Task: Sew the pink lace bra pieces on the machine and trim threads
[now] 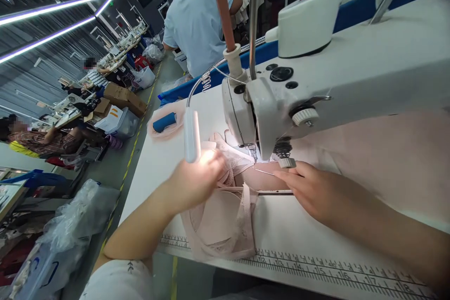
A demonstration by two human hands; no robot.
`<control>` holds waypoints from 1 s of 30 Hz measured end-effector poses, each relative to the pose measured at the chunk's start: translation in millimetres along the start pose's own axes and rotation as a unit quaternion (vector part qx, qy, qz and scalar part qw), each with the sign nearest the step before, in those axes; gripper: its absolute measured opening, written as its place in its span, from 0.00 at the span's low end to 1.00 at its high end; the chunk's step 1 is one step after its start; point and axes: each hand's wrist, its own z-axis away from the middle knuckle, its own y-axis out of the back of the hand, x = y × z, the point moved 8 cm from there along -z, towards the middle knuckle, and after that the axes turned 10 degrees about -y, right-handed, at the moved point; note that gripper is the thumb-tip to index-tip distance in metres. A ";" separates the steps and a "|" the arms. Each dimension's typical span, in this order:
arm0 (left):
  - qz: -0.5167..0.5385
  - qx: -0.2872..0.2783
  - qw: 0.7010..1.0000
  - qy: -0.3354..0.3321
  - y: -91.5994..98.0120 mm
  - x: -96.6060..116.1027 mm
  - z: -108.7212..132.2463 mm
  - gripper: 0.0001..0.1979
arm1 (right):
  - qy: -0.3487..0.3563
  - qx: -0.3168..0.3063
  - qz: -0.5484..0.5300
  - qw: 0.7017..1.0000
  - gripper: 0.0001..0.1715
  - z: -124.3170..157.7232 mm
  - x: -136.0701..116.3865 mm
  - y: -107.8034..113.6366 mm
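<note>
A pale pink lace bra (221,218) lies on the white sewing table, one part at the needle of a sewing machine (242,117) and a cup hanging toward the front edge. My left hand (197,176) is closed on the lace part, left of the presser foot (253,152); lamp glare and blur hide some of its fingers. Just right of the needle, my right hand (312,187) pinches a thin pointed metal tool (264,172), its tip toward the presser foot. Whether the tool is an awl or tweezers I cannot tell.
A small lamp (191,136) on a bendable neck hangs over my left hand. A blue roll (164,122) on pink fabric lies at the table's far left. A printed ruler (298,262) runs along the front edge. Ahead, a person in a light blue shirt (198,26) sits working.
</note>
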 end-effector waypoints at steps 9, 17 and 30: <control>0.004 -0.023 0.985 -0.173 -90.2 13.7 -4.8 0.22 | -0.033 0.083 -0.006 0.996 0.15 -5.6 4.0 23.6; 0.081 0.010 0.986 -0.144 -77.3 12.2 -6.1 0.12 | -0.035 0.096 -0.028 0.994 0.15 -10.1 2.1 15.4; 0.138 0.016 0.989 -0.053 -78.3 -4.1 -24.6 0.07 | -0.030 0.103 -0.057 0.993 0.17 -13.3 -0.8 17.5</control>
